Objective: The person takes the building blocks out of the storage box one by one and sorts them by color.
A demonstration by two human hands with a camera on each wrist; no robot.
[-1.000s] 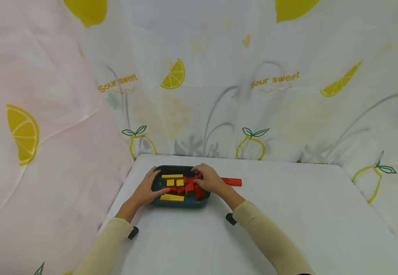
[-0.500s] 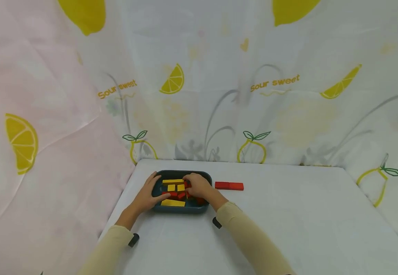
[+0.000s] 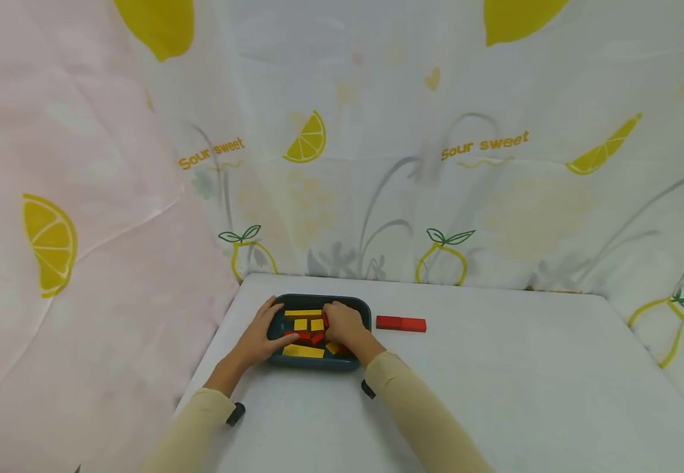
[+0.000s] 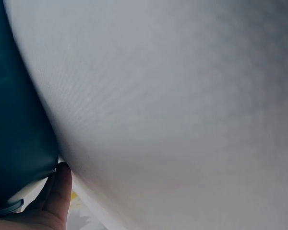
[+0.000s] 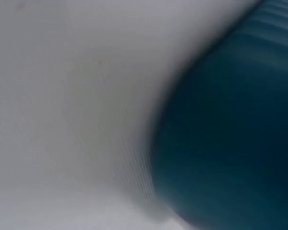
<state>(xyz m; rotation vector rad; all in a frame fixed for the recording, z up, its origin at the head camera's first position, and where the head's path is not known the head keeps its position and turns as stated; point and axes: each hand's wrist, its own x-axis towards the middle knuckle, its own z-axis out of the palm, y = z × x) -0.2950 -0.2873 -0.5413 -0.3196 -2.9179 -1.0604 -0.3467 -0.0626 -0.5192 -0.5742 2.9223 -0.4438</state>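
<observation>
A dark teal tray (image 3: 358, 306) sits at the table's far left and holds several yellow blocks (image 3: 303, 314) and red blocks (image 3: 303, 336). My left hand (image 3: 263, 330) grips the tray's left rim, with the thumb lying inside over the blocks. In the left wrist view one of its fingers (image 4: 57, 191) lies against the tray wall (image 4: 14, 120). My right hand (image 3: 342, 323) is down inside the tray, over the blocks in its middle and right part. Its fingers are hidden under the hand. The right wrist view shows only the blurred tray wall (image 5: 230, 134) and white table (image 5: 62, 96).
Two red blocks (image 3: 401, 323) lie end to end on the white table (image 3: 495, 381) just right of the tray. Lemon-print curtains (image 3: 436, 164) close in the table at the back, left and right.
My right hand has slid left from the tray's right end to its middle, uncovering the red blocks on the table. The left hand has kept its hold on the rim.
</observation>
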